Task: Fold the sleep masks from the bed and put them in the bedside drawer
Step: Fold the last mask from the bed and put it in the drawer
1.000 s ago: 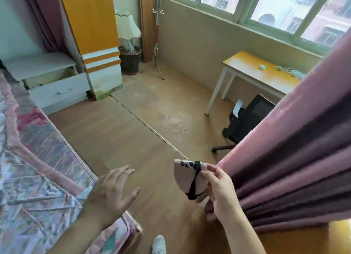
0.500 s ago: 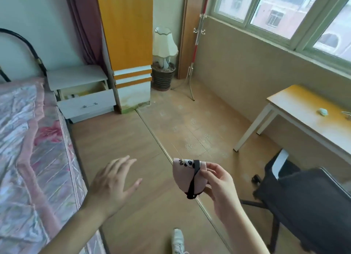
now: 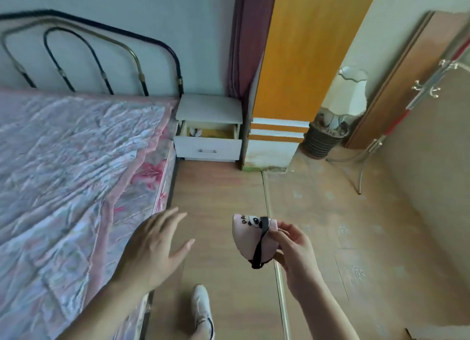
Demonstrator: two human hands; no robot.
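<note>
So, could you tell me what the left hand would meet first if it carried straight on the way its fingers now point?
Probably nothing near: the left hand points up-right over bare floor, roughly toward the bedside drawer. Depth is unclear.

Soft daylight all over, no dark shadows, a little blurry everywhere, my hands fuzzy at the edges, straight lines bending at the sides, tall orange wooden wardrobe (image 3: pixel 300 50) leaning.

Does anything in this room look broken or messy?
Yes. The bottom of the orange wardrobe looks stained and dirty near the floor. The bedside drawer hangs open, but that suits putting the mask away.
</note>
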